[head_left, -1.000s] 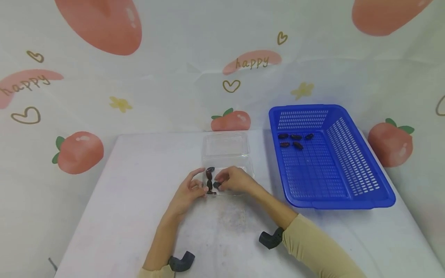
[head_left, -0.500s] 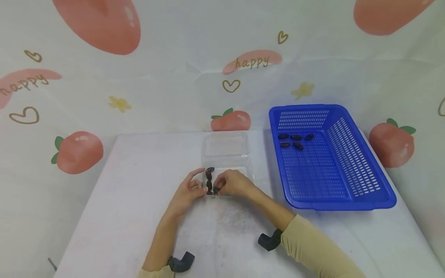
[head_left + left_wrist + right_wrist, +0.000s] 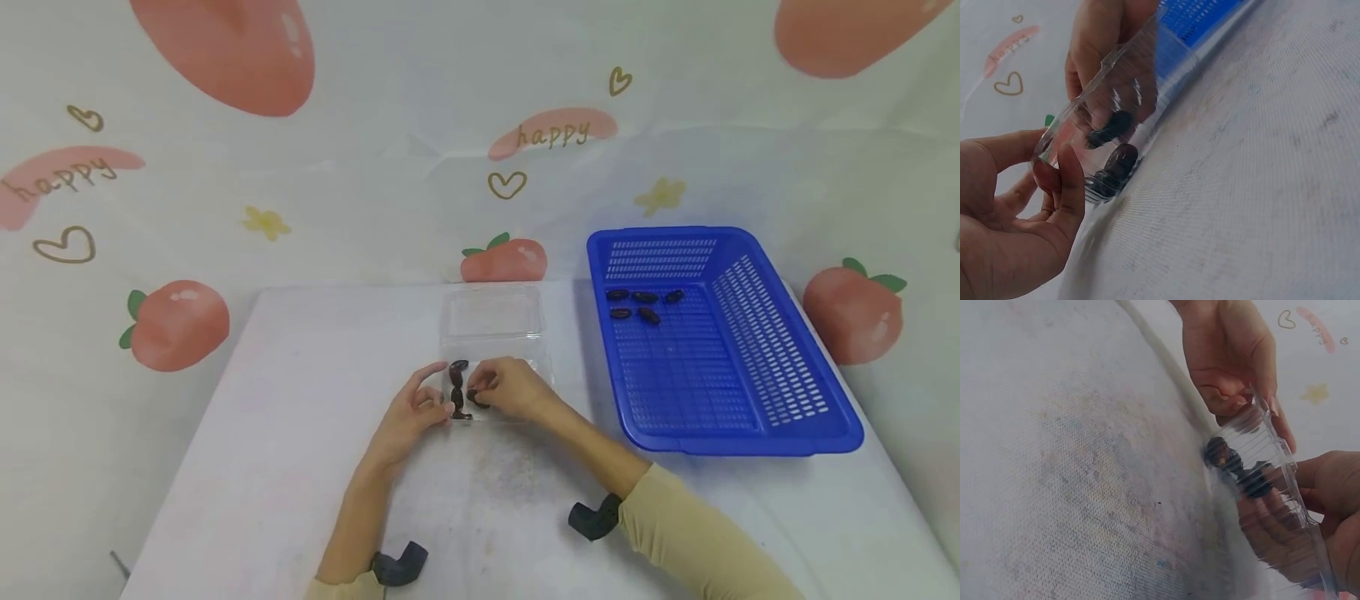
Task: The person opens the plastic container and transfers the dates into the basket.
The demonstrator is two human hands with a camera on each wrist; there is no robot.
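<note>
A clear plastic clamshell box [image 3: 491,315] lies on the table with its lid folded back. Along its left wall runs a line of dark brown dates [image 3: 457,377]. My left hand [image 3: 405,421] grips the box's left side; in the left wrist view the thumb [image 3: 1071,181] presses on the wall near a corner. Inside the box, my right hand [image 3: 517,390] pinches a single date [image 3: 1110,128] between thumb and fingers, just right of the line. In the right wrist view the ribbed wall blurs the dates [image 3: 1222,454], and fingers partly cover the held one.
A blue plastic basket [image 3: 738,437] stands to the right of the box, with several dates [image 3: 645,297] at its far left inside. White cloth covers the table [image 3: 322,350], and a printed fruit backdrop [image 3: 375,125] hangs behind it.
My right hand dips with the date toward the box's near edge, then comes back up and away from it. My left hand stays on the box. The head view shifts slightly.
</note>
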